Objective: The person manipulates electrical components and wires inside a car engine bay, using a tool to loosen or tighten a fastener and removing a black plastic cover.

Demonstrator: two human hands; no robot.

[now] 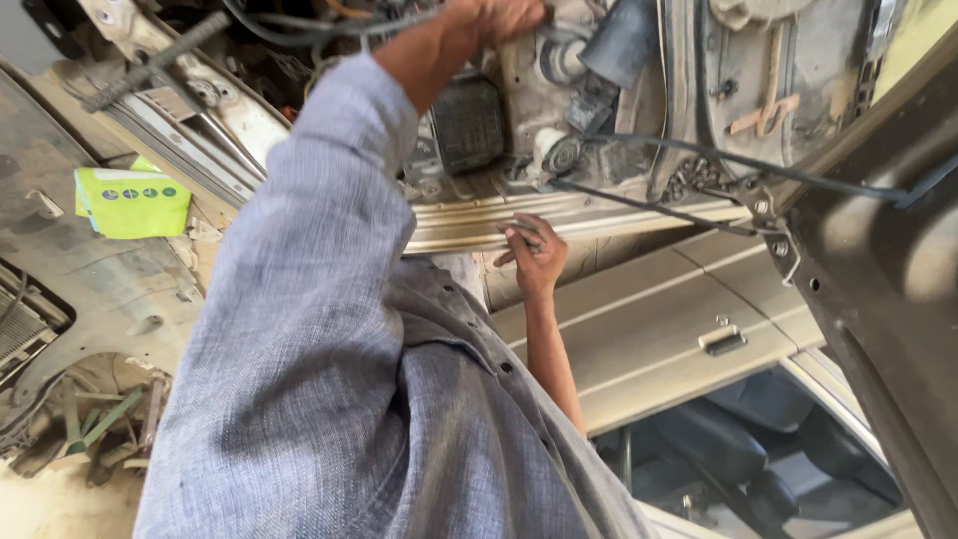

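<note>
Head view: left hand (pixel 496 17) stretched up, grip clenched (contents hidden); right hand (pixel 533 252) pinching sill edge (pixel 469 225).

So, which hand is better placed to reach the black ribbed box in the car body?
Probably the left. The left hand is up among the cables, just above the black ribbed box; the right hand rests lower, on the pale sill.

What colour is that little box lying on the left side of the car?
The box is bright yellow-green with a row of dark dots, seen best in the head view.
</note>
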